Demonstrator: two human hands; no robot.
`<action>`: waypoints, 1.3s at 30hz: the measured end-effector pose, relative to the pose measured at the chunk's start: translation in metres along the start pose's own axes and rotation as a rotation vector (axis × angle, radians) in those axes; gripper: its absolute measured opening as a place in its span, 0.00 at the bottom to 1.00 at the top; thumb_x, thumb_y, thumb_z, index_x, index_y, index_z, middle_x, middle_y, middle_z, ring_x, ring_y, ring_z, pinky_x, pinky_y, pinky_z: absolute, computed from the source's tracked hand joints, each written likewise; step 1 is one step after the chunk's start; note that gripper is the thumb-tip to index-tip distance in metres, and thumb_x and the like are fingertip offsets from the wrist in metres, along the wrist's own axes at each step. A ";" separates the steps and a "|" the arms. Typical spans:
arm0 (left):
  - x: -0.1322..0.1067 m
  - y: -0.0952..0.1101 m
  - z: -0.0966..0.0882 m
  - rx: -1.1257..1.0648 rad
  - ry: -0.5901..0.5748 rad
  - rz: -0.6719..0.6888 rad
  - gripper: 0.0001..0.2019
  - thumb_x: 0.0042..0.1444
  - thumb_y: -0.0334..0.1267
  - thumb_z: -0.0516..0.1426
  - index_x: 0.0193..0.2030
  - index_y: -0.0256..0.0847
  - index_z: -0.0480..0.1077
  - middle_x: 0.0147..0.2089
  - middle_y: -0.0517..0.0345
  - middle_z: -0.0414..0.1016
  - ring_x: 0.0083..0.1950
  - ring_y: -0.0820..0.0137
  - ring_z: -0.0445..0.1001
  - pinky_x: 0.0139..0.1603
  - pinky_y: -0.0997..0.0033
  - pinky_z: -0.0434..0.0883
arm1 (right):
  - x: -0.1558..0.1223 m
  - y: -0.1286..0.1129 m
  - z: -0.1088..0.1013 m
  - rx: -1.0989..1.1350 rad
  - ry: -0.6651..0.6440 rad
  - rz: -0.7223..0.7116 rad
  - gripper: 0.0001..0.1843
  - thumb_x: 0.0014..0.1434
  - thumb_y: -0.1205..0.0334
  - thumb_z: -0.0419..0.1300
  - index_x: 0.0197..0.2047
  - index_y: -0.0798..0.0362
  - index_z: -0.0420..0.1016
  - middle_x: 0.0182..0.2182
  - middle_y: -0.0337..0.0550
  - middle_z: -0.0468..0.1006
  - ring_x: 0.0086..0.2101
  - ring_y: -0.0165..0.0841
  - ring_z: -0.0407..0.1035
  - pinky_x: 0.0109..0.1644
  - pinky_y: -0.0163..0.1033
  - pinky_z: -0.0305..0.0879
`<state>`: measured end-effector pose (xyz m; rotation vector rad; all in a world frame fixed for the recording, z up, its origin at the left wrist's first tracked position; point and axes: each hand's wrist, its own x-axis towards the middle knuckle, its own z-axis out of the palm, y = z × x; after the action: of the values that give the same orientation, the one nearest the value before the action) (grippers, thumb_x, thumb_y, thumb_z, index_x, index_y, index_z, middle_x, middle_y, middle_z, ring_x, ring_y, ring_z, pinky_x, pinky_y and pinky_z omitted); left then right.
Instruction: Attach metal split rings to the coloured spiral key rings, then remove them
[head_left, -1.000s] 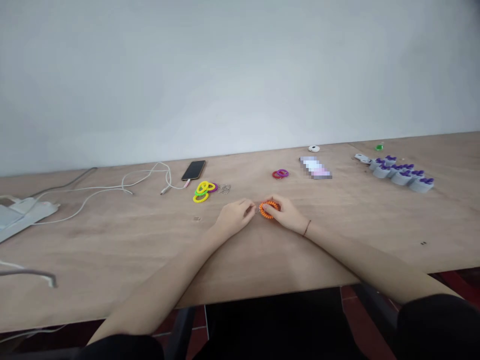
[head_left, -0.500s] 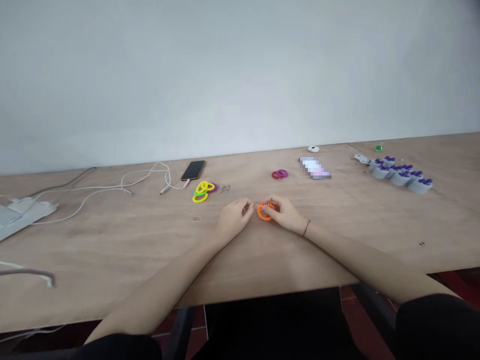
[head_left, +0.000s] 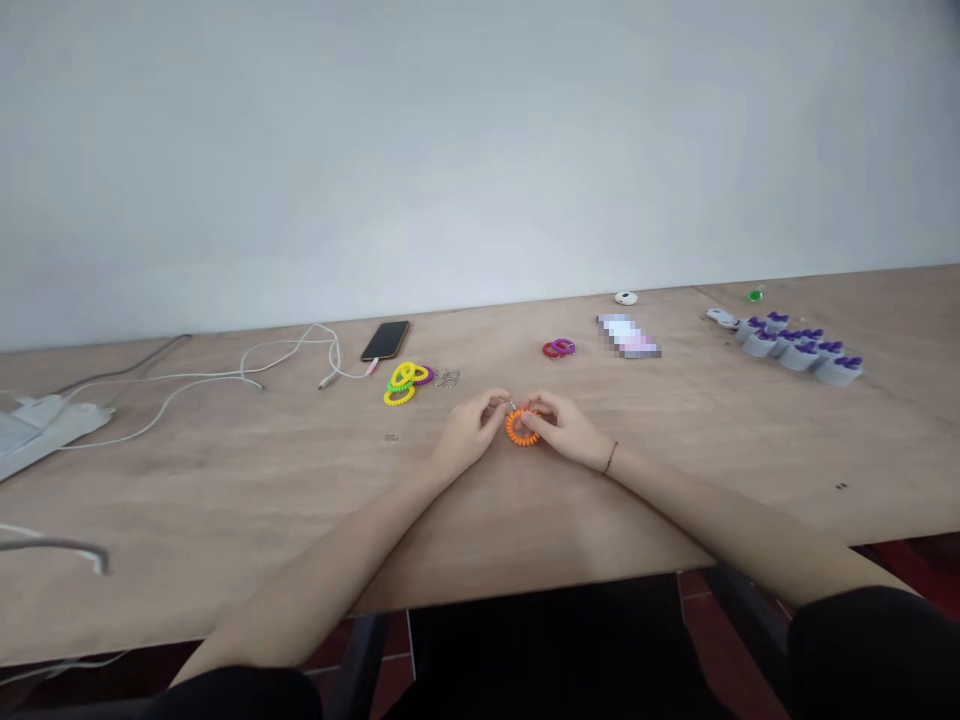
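Pinching the orange coil band [head_left: 520, 429] just above the bench [head_left: 225, 480], your right hand [head_left: 566, 430] has a closed grip on it; your left hand [head_left: 469, 432] nips its upper rim, grip narrow. Steady the coil; work with fingertips only.

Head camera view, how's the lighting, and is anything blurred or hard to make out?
Head view: soft, even light, no glare; orange coil between left hand and right hand is small yet sharp; a patch on the table is pixelated.
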<state>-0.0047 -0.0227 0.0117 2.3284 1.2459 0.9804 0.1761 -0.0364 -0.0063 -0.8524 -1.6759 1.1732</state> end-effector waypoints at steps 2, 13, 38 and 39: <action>0.000 -0.001 0.001 -0.028 -0.004 -0.002 0.10 0.59 0.39 0.50 0.43 0.42 0.68 0.38 0.60 0.76 0.35 0.72 0.73 0.38 0.73 0.68 | 0.001 0.000 0.000 -0.003 0.003 0.002 0.12 0.58 0.54 0.54 0.40 0.53 0.64 0.31 0.42 0.77 0.35 0.32 0.72 0.42 0.41 0.68; -0.001 0.000 -0.002 -0.104 -0.109 0.010 0.10 0.59 0.39 0.49 0.40 0.41 0.70 0.38 0.60 0.76 0.38 0.71 0.74 0.40 0.72 0.69 | 0.001 -0.002 0.000 -0.019 0.042 0.039 0.13 0.57 0.52 0.53 0.39 0.54 0.65 0.30 0.41 0.76 0.32 0.32 0.71 0.39 0.39 0.68; -0.003 -0.013 0.001 0.439 -0.176 0.008 0.15 0.57 0.43 0.50 0.50 0.44 0.65 0.56 0.54 0.66 0.56 0.60 0.64 0.54 0.58 0.62 | 0.058 0.060 -0.100 -0.421 0.653 0.081 0.23 0.52 0.51 0.55 0.45 0.57 0.75 0.34 0.47 0.76 0.35 0.36 0.68 0.44 0.45 0.65; -0.003 -0.013 0.001 0.442 -0.180 0.012 0.15 0.58 0.43 0.50 0.50 0.44 0.66 0.56 0.54 0.66 0.56 0.60 0.64 0.54 0.58 0.62 | 0.061 0.062 -0.103 -0.448 0.655 0.096 0.23 0.52 0.51 0.54 0.45 0.57 0.75 0.34 0.48 0.76 0.35 0.36 0.68 0.44 0.45 0.64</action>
<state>-0.0128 -0.0178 0.0024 2.6791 1.4939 0.5181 0.2529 0.0716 -0.0323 -1.4257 -1.3562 0.4772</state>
